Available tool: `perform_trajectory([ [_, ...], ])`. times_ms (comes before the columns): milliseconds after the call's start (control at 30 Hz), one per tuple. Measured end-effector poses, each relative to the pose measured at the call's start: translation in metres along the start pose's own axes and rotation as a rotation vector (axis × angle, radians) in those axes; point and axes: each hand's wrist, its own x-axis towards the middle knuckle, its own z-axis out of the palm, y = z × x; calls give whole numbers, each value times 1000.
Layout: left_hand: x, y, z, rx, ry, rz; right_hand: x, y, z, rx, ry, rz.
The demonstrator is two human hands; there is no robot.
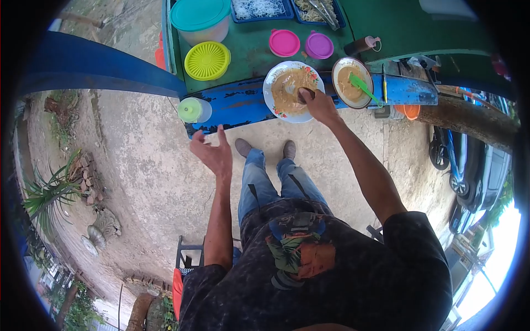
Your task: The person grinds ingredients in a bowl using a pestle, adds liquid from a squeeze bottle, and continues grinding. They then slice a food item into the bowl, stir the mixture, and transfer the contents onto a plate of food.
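My right hand (321, 105) is closed on a short dark pestle (302, 95), mostly covered by the fingers. It presses into brown sauce (284, 91) spread over a white floral-rimmed plate (270, 103). Right beside that plate stands a bowl (337, 83) of similar brown sauce, with a green spatula (361, 85) leaning over its rim. My left hand (214, 154) hangs in the air before the counter edge, fingers apart and holding nothing. Closest to it is a clear container with a pale green lid (190, 110) on the blue ledge.
Along the green counter (248, 44) sit a teal-lidded tub (200, 16), a yellow-lidded container (207, 60), pink (284, 43) and purple (319, 45) lids, and a sauce bottle (361, 45). Blue trays hold white shreds (259, 8) and noodles with tongs (324, 12). A blue post (105, 63) crosses at left.
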Motion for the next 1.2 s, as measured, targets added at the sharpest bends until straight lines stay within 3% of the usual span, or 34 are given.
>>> perform_trajectory([
  [33,-16,6,11,-180,-194,-17,3,-16,-24,153,-137,220],
  [67,-32,15,21,-359,-389,-36,13,-22,-32,145,-145,215],
  [133,-46,48,57,-458,-506,7,34,-31,-39,251,-335,361],
  [200,-37,71,80,-437,-642,22,33,-55,-29,198,-359,313],
  [267,-37,72,110,-389,-656,-8,19,-59,-7,-226,-93,-83],
  [300,-38,68,121,-336,-671,-25,0,-59,-11,-308,-155,-166],
  [433,-32,58,127,-407,-574,11,-6,-46,-19,-274,-87,-130],
  [500,-33,59,123,-502,-685,-137,-7,-47,-9,-285,-82,-172],
  [600,-32,65,119,-597,-677,-226,-12,-45,-13,-334,-83,-255],
  [733,-39,58,122,-581,-670,-212,-5,-43,-18,-289,-55,-179],
  [800,-29,67,119,-655,-687,-328,-9,-53,-18,-338,-124,-242],
  [867,-25,66,116,-634,-688,-307,-11,-36,-15,-395,-119,-294],
  [1000,-30,70,110,-655,-725,-350,2,-37,-13,-279,-10,-175],
  [1067,-16,72,111,-702,-723,-374,-13,-36,-5,-393,-89,-318],
  [1200,-22,63,112,-660,-813,-401,17,-47,-14,-346,-21,-216],
])
